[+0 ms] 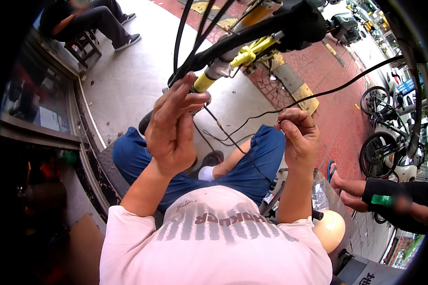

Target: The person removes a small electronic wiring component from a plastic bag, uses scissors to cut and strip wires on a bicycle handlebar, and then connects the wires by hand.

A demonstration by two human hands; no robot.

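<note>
My left hand (171,130) is raised with its fingers stretched out, close to the lower end of a yellow and silver frame tube (214,73). I cannot tell whether it touches the tube. My right hand (299,137) is closed in a pinch, thumb against fingers. A tiny dark thing may sit between the tips, too small to name. Near those fingers runs a long thin black cable (340,89), which loops down in front of my knees. Thicker black cables (202,35) hang over the tube beside my left hand.
A person in dark trousers (102,21) sits on a stool (84,47) at the far left. On the right are another person's sandalled foot (334,173) and parked bicycles (378,147). A glass cabinet (43,111) stands left. Beside my right elbow is a cream rounded object (330,230).
</note>
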